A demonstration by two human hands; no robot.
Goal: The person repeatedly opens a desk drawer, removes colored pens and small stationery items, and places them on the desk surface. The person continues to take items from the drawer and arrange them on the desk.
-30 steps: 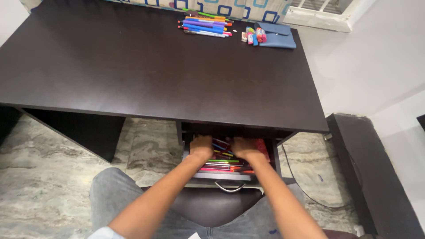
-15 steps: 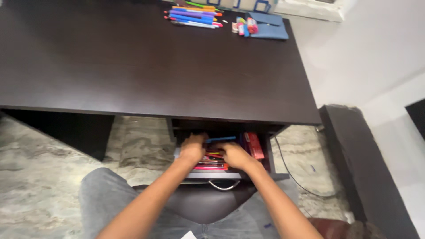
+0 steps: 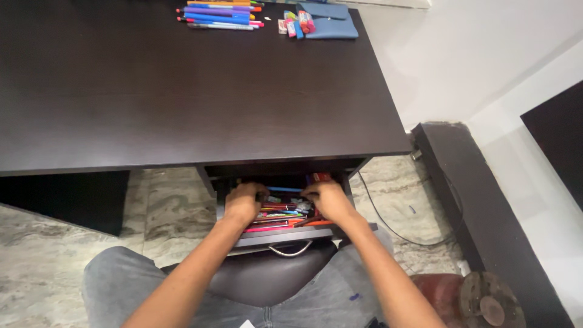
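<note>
Both hands — left hand point(image 3: 243, 203), right hand point(image 3: 328, 199) — dig into the open dark wooden drawer point(image 3: 285, 234) of coloured pens point(image 3: 280, 214), fingers curled; grip unclear.

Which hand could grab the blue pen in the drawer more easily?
Probably the right hand. Its fingertips lie beside the near end of the blue pen at the back of the open drawer. The left hand rests at the drawer's left side, slightly farther from the pen.

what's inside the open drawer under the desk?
The drawer holds a jumble of coloured pens. Left hand and right hand cover both sides; its back sits hidden under the desk.
</note>
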